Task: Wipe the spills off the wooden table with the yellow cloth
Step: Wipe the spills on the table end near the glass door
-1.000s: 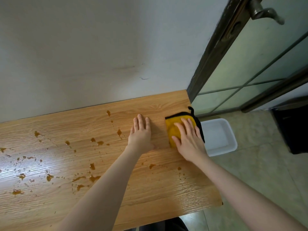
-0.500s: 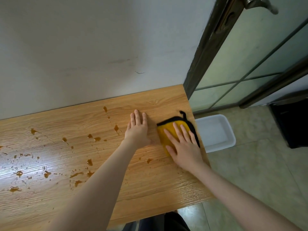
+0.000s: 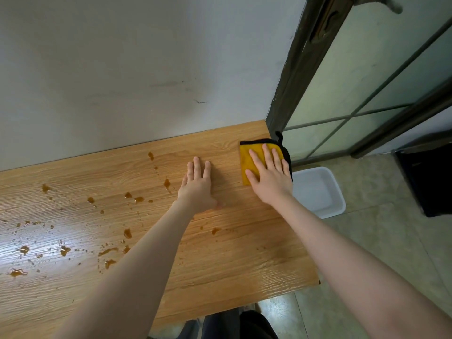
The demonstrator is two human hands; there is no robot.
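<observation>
The yellow cloth [image 3: 247, 160], edged in black, lies flat near the far right corner of the wooden table [image 3: 220, 260]. My right hand [image 3: 269, 177] presses on it with straight fingers and hides most of it. My left hand [image 3: 198, 189] rests flat on the bare wood to the left of the cloth. Brown spills [image 3: 167, 183] dot the table left of my left hand, and several more drops [image 3: 63, 250] are scattered over the glossy left part. One small drop [image 3: 214, 230] sits between my forearms.
A white plastic tub [image 3: 318, 192] stands on the tiled floor just beyond the table's right edge. A dark-framed glass door [image 3: 367, 81] rises at the right, a grey wall behind the table. A black object [image 3: 430, 177] sits at the far right.
My right hand has pushed the cloth away from me, toward the far right corner. The left hand stays flat in the same spot.
</observation>
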